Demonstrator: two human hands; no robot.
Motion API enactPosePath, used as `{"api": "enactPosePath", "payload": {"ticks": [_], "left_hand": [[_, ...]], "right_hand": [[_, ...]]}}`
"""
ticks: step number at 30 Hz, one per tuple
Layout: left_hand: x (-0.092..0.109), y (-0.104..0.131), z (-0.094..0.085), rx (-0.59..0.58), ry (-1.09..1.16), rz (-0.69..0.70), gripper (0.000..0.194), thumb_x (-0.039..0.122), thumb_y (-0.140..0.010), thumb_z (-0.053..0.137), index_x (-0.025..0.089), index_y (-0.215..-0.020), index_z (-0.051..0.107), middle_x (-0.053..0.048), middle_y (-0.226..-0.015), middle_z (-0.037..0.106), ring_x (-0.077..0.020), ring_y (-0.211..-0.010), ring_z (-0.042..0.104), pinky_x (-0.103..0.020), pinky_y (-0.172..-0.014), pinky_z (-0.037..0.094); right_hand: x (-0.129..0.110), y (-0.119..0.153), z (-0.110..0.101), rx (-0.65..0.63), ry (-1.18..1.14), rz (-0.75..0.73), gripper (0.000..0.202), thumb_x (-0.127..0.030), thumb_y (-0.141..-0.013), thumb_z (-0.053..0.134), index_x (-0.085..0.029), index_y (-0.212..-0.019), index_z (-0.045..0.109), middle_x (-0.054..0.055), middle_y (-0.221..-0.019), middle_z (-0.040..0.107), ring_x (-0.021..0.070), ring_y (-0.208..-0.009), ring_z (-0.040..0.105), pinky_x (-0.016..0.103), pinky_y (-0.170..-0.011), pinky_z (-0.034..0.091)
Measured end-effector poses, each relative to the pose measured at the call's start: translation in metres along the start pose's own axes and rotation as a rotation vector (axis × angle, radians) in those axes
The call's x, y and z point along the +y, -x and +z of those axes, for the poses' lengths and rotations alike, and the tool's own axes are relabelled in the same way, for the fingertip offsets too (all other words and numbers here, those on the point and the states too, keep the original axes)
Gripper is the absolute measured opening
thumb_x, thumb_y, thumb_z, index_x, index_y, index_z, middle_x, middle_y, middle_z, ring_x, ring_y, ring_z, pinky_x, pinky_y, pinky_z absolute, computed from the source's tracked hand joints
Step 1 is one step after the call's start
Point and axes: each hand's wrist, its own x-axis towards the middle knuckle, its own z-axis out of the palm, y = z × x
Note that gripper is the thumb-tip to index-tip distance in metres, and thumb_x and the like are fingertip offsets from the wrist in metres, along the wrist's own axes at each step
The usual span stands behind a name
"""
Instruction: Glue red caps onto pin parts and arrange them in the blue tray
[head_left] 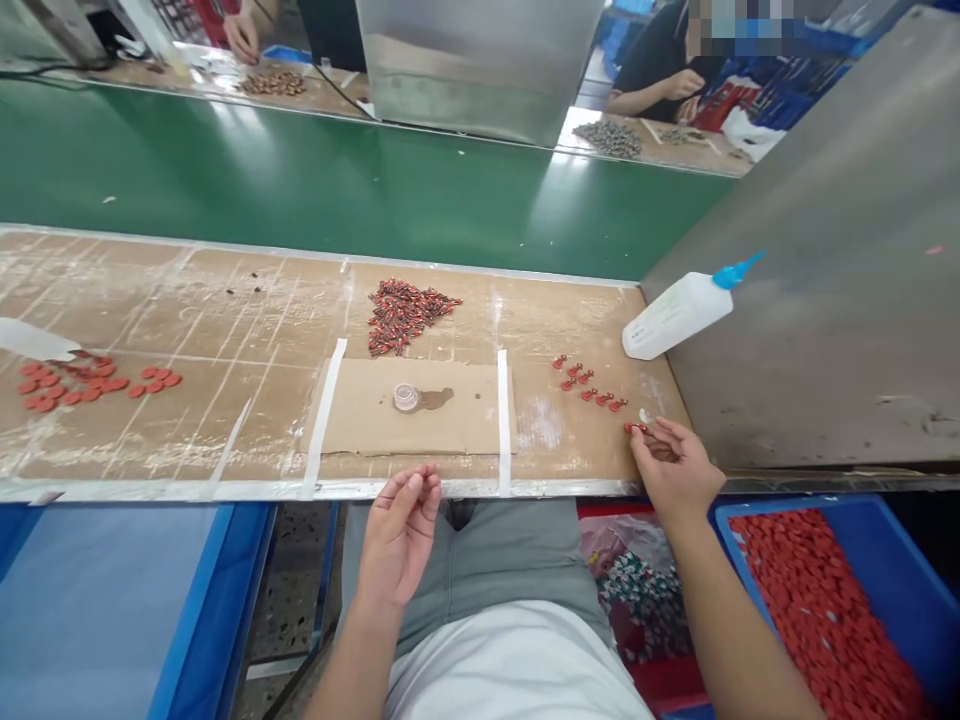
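My right hand (671, 465) is at the right end of the bench, its fingers pinched on a small red piece (634, 428). Several similar red pieces (589, 394) stand in a slanting group to its upper left. My left hand (403, 525) is raised at the bench's front edge, palm up, fingertips pressed together; whatever they may hold is too small to make out. Beyond it lies a taped cardboard sheet (360, 425) with a small clear round cap (406, 398) and a brown stain. A pile of small red and dark parts (405, 315) lies behind the cardboard.
A white bottle with blue nozzle (679, 315) leans against the metal wall (825, 300). Red discs (90, 385) lie at the left. A green belt (300, 190) runs behind; two people work beyond. Below right is a blue bin (892, 570) of red pieces.
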Motion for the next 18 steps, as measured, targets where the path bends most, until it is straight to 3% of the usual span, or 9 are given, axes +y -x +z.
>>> {"api": "enactPosePath", "payload": {"ticks": [12, 15, 18], "left_hand": [[0.001, 0.000, 0.000, 0.035, 0.010, -0.015, 0.009, 0.013, -0.082, 0.067, 0.011, -0.088, 0.074, -0.009, -0.094, 0.075, -0.0130, -0.084, 0.071, -0.020, -0.079, 0.060], [0.004, 0.002, 0.008, 0.012, 0.042, -0.046, 0.017, 0.018, -0.085, 0.061, 0.010, -0.092, 0.074, -0.013, -0.101, 0.074, -0.0169, -0.091, 0.071, -0.025, -0.085, 0.059], [0.007, 0.005, 0.017, -0.082, 0.095, -0.090, 0.033, 0.030, -0.089, 0.055, 0.007, -0.106, 0.071, -0.018, -0.117, 0.069, -0.0246, -0.111, 0.065, -0.034, -0.097, 0.054]], "right_hand": [[-0.009, -0.017, 0.008, 0.016, 0.046, -0.018, 0.042, -0.043, -0.077, 0.070, -0.019, -0.112, 0.066, 0.006, -0.092, 0.076, 0.0155, -0.064, 0.067, 0.031, -0.074, 0.054], [-0.009, -0.018, 0.005, 0.025, -0.049, 0.034, 0.046, -0.043, -0.075, 0.072, -0.018, -0.114, 0.064, 0.008, -0.097, 0.076, 0.0152, -0.061, 0.066, 0.031, -0.069, 0.054], [-0.021, -0.008, 0.000, 0.095, -0.196, 0.077, 0.050, -0.046, -0.077, 0.070, -0.014, -0.115, 0.063, 0.012, -0.097, 0.075, 0.0165, -0.061, 0.065, 0.030, -0.060, 0.052]]}}
